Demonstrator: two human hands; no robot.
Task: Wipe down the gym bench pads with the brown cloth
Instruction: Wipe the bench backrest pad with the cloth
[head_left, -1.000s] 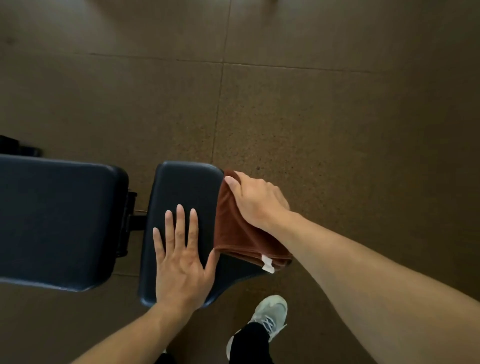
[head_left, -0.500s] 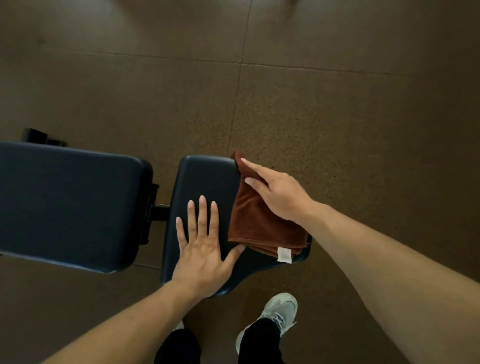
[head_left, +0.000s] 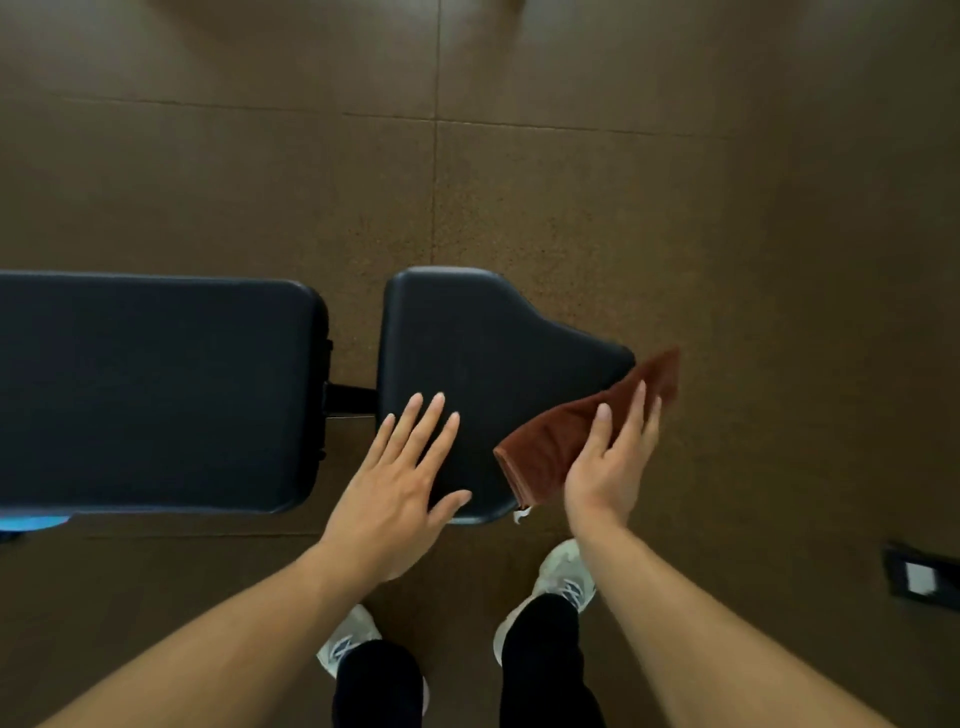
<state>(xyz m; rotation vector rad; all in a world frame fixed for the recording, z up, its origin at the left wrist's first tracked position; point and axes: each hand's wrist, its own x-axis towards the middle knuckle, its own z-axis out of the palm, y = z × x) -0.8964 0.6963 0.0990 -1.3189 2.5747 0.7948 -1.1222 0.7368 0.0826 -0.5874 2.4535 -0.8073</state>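
Both hands show: the right hand (head_left: 610, 467) has swept the brown cloth (head_left: 576, 441) off the seat pad (head_left: 478, 343), grip pinching it, while the left hand (head_left: 400, 483) stays flat, open.

Your view cuts off the long back pad (head_left: 150, 389) at the left edge. Your right hand (head_left: 608, 462) hides part of the brown cloth (head_left: 561, 441), whose far corner is blurred. A small dark object (head_left: 919, 577) on the floor at right is too blurred to identify.
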